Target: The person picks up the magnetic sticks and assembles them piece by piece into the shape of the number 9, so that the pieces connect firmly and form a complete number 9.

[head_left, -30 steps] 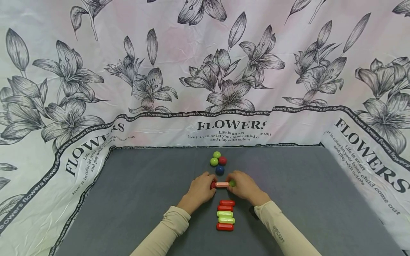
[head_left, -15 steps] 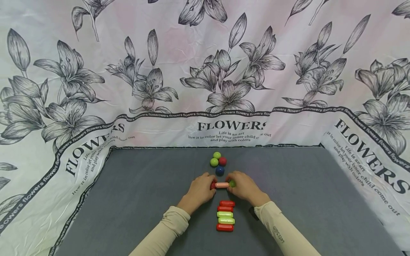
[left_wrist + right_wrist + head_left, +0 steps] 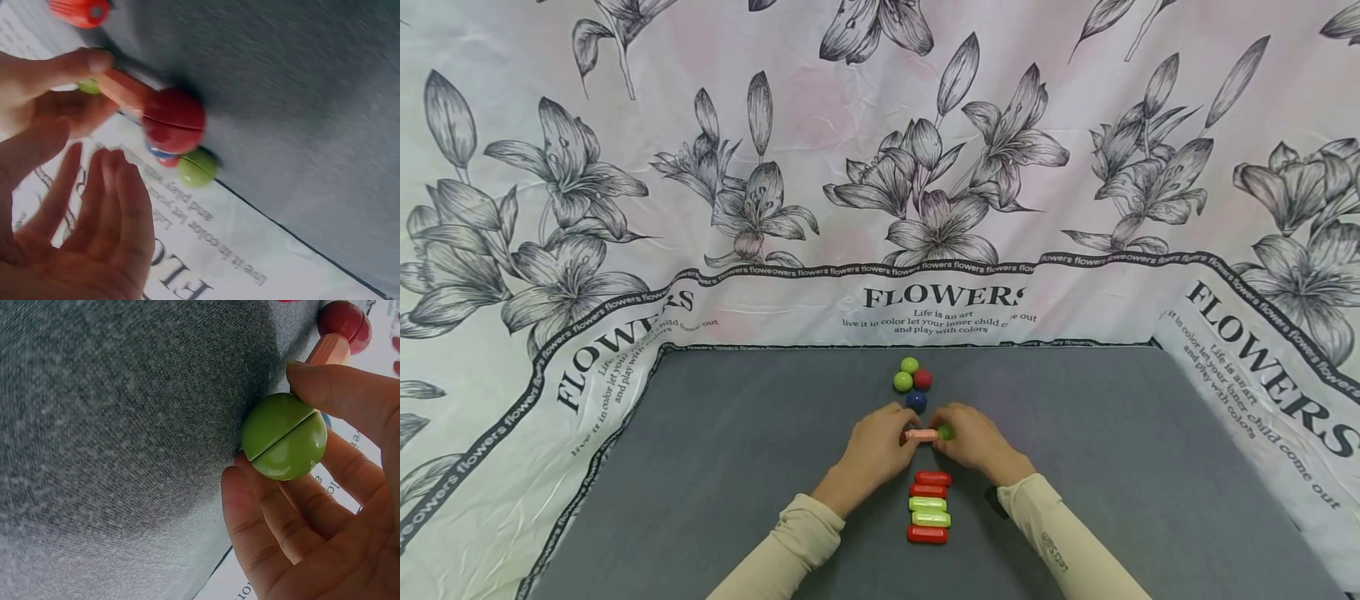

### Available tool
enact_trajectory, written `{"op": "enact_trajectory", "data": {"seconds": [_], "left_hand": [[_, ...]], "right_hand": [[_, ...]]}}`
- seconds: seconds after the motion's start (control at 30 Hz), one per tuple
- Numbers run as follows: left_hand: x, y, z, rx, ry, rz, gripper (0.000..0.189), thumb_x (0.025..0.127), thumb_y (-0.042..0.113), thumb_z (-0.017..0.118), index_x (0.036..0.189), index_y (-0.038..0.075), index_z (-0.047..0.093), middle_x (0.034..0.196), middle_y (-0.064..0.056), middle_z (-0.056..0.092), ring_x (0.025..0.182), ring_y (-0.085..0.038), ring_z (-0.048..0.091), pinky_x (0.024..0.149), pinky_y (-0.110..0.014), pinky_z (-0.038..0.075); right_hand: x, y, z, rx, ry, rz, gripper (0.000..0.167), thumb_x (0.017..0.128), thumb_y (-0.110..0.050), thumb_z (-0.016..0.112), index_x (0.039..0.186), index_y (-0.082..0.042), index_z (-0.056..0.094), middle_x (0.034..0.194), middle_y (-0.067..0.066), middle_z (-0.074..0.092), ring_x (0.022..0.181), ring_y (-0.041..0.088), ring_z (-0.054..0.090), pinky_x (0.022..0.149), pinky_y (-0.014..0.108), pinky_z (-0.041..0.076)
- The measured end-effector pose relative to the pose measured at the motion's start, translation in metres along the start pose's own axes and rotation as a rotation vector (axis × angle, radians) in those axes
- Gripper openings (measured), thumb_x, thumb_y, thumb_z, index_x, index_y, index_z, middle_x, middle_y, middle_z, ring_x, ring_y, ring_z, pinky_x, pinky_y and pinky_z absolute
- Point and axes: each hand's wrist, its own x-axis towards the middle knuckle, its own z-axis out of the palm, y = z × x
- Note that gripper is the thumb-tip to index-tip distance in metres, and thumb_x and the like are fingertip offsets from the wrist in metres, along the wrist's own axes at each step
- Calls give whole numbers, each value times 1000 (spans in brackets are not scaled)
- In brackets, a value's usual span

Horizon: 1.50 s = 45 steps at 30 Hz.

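Observation:
A short orange stick (image 3: 127,91) has a red ball (image 3: 175,120) at one end and a green ball (image 3: 284,437) at the other. My right hand (image 3: 973,437) pinches the stick close beside the green ball, its thumb on one side and fingers behind. In the left wrist view my left hand (image 3: 94,231) has its fingers extended and spread from the thumb, with nothing between them, beside the stick. From the head view, that left hand (image 3: 874,446) overlaps the red ball and hides most of it.
Beyond the hands, on the grey cloth (image 3: 760,400), sit two green balls (image 3: 902,382), a red ball (image 3: 922,379) and a blue ball (image 3: 916,402). Nearer the body lies a row of red and yellow-green sticks (image 3: 928,505). A flower-printed curtain (image 3: 820,308) borders the surface.
My left hand has shifted slightly right, from the red ball's outer side to over the stick's left end, its fingers loosened. The right hand stays in place on the stick.

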Motion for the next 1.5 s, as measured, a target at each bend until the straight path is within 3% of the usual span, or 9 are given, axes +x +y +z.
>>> {"op": "enact_trajectory", "data": {"seconds": [0.23, 0.4, 0.83, 1.5], "left_hand": [[-4, 16, 9, 47, -156, 140, 6, 85, 20, 74, 90, 23, 75, 81, 9, 65, 70, -2, 54, 60, -22, 44], [-4, 20, 19, 121, -205, 174, 5, 85, 25, 76, 89, 23, 74, 83, 12, 68, 69, -2, 56, 59, -20, 43], [-6, 18, 29, 163, -181, 166, 5, 85, 26, 76, 87, 22, 74, 84, 11, 70, 70, -6, 61, 59, -22, 46], [-5, 20, 30, 190, -183, 147, 10, 84, 28, 78, 92, 22, 74, 88, 10, 71, 76, -8, 66, 60, -25, 50]], "right_hand": [[-2, 1, -1, 9, 16, -21, 17, 80, -14, 79, 96, -12, 74, 90, 2, 67, 81, 18, 60, 77, 41, 51], [-2, 0, -1, 6, 14, -20, 18, 78, -12, 78, 96, -11, 74, 92, 4, 68, 84, 20, 62, 80, 43, 52], [-2, 0, 0, 3, 11, -24, 17, 78, -9, 77, 94, -10, 74, 91, 5, 68, 82, 20, 60, 79, 44, 52], [-1, -1, -2, 0, 2, -21, 18, 77, -8, 77, 94, -10, 74, 92, 5, 68, 83, 20, 61, 80, 45, 52]]}}
